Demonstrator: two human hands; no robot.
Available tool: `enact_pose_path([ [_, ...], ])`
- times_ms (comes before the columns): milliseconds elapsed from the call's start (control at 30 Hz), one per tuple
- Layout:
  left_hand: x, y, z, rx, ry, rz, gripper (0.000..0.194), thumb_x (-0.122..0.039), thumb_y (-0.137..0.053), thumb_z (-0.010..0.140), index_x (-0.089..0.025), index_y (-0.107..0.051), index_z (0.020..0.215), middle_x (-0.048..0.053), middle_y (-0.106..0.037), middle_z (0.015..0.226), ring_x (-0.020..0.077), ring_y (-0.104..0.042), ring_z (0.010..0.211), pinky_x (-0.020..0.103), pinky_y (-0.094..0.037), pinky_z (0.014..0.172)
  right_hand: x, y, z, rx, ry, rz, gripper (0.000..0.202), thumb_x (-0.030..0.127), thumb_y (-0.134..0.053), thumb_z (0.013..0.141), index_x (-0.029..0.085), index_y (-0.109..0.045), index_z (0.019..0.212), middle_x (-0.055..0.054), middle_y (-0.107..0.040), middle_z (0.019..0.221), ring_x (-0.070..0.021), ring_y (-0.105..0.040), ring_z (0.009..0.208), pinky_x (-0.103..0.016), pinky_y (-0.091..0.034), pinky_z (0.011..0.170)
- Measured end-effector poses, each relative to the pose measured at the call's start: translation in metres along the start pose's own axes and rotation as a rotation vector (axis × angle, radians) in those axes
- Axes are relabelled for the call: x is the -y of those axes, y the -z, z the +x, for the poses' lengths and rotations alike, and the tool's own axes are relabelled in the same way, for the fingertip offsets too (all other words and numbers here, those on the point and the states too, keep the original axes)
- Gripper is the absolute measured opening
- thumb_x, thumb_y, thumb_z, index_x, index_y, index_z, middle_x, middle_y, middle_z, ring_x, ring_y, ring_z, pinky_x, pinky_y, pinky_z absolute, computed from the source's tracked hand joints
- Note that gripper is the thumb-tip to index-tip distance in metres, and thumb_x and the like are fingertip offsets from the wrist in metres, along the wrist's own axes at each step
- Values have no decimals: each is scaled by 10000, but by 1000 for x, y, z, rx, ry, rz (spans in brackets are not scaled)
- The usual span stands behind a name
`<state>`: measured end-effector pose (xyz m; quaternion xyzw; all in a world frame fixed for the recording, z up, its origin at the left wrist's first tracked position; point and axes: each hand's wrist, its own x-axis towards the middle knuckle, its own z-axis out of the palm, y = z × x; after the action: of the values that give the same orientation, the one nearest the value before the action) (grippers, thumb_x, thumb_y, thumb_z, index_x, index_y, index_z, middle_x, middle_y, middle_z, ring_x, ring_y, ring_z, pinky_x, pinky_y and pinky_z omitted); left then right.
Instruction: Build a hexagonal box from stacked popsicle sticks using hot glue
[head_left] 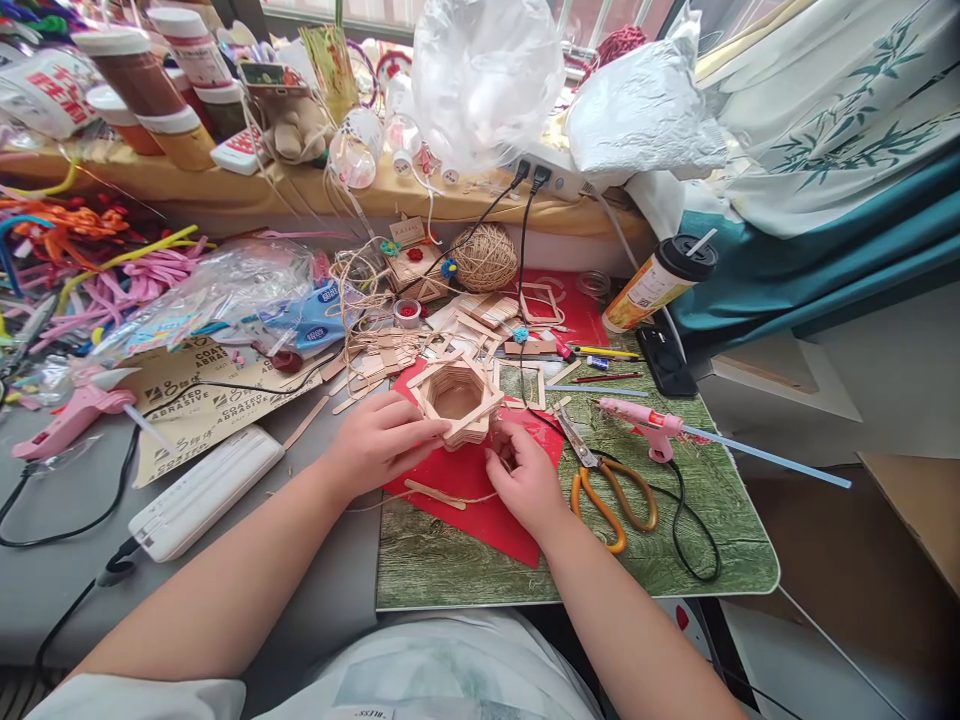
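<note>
A hexagonal box of stacked craft sticks [471,430] sits over a red sheet [487,520], its open top facing up. My left hand [382,438] grips the box's left and near side, thumb and fingers pressed against the sticks. Close to the box's right near corner is my right hand [521,475], its fingers curled together. What lies between those fingers is mostly hidden. A thin strand of twine [450,498] runs across the red sheet up to the right hand. Beneath that strand lies a loose craft stick [435,494].
Orange-handled scissors [615,495] and a pink glue gun [652,428] lie at right, near a drink cup [660,283] and a phone [666,362]. Behind the box are loose sticks and a twine ball [485,258]. A white power strip [206,492] and another glue gun [75,412] are left.
</note>
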<state>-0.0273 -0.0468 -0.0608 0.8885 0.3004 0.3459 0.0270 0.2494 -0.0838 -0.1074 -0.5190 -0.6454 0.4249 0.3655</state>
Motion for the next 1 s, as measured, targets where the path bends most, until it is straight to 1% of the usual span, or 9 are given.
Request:
enact_pose_path([
  [167,0,-3,-1,-69,133,-22,316,-228,-740,963,-292,-722,1272,24,-690,889,157,-591,790,325,-486,760,3,1,0,10,12,-31,303,233,-600,977,248,-669,1272,-14,-633,871,-167,-563,694,-318,-489,662],
  [267,-1,-2,1,-97,165,-53,312,-211,-734,961,-289,-729,1263,24,-697,911,153,-584,795,323,-485,773,2,0,0,3,25,-41,267,245,-604,976,238,-688,1230,-24,-641,880,-176,-586,712,-320,-504,669],
  [400,0,-2,2,-94,197,-68,308,-214,-727,959,-290,-739,1257,28,-695,929,162,-601,830,329,-497,803,2,1,0,2,32,-48,214,251,-613,971,233,-700,1165,-38,-670,927,-180,-612,739,-324,-520,690],
  [533,3,-2,1,-96,233,-91,307,-213,-715,967,-291,-741,1263,38,-701,955,171,-627,860,342,-500,822,4,2,0,6,29,-51,179,257,-620,969,226,-695,1129,-36,-685,923,-176,-616,726,-321,-518,684],
  [700,6,-4,-2,-89,218,-104,367,-186,-748,929,-282,-704,1281,49,-729,1025,192,-656,932,368,-520,885,5,2,-1,8,28,-55,157,248,-622,967,232,-690,1108,-34,-686,927,-174,-609,720,-322,-512,681],
  [833,9,-5,-4,-58,200,-57,366,-157,-701,938,-287,-693,1280,46,-735,1036,191,-664,941,367,-530,892,6,2,0,5,34,-58,150,257,-619,973,233,-692,1102,-41,-699,939,-178,-609,714,-329,-511,678],
  [1000,11,-7,-4,-111,217,-19,287,-155,-697,957,-284,-701,1214,29,-728,995,177,-667,918,341,-524,863,8,1,0,4,37,-67,140,266,-617,975,233,-690,1089,-36,-689,916,-181,-607,710,-329,-501,671],
])
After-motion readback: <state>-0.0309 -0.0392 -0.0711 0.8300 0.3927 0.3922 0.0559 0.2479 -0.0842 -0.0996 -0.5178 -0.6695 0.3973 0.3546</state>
